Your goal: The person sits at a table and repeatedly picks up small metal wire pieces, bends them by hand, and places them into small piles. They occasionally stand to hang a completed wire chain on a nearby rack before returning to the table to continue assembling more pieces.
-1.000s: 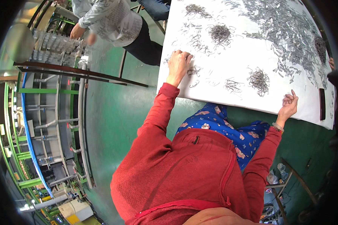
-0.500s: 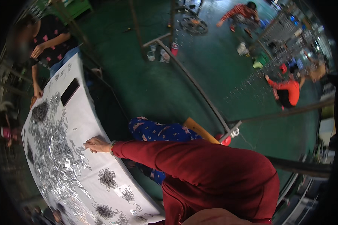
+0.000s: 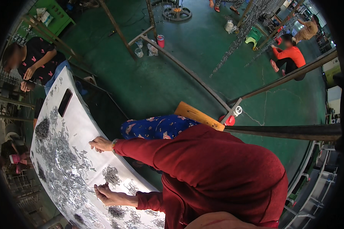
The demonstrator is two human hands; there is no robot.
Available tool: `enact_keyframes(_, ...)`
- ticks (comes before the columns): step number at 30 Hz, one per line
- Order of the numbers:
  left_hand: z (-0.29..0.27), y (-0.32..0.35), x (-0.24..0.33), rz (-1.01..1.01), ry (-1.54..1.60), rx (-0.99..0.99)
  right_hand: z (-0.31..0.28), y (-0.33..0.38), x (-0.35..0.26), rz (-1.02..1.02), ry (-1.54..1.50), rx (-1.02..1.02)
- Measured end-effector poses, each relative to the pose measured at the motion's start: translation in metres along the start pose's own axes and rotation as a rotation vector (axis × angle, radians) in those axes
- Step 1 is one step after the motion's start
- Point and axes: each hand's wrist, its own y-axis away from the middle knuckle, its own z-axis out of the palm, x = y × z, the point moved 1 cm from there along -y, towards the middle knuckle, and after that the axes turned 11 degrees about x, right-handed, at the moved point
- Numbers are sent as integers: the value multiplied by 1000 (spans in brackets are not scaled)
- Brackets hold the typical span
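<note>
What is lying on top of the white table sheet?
On the white sheet lie heaps of small grey metal pieces, a dark phone and both hands. What is under the sheet is covered.

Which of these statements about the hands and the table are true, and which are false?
1. The left hand and the right hand are both at the white table. True.
2. The sleeves are blue. False: the sleeves are red.
3. A dark phone lies on the table. True.
4. The table top is bare. False: small metal pieces cover much of it.
</note>
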Motion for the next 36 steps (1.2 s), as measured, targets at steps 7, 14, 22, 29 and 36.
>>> enact_keyframes(7, -5, -5, 7, -114, 24, 65, 1, 2, 0, 22, -52, 13)
enact_keyframes(14, 46, 5, 0, -176, -61, -162, -6, 8, -2, 32, -199, -8)
enact_keyframes(22, 95, -7, -15, -188, -154, -350, -8, 28, -1, -748, 351, -205)
enact_keyframes(29, 121, -28, -25, -149, -266, -367, -2, 27, 11, -696, 317, -232)
enact_keyframes(36, 136, -28, -21, -250, -196, -222, -5, 30, 8, -482, -150, -235)
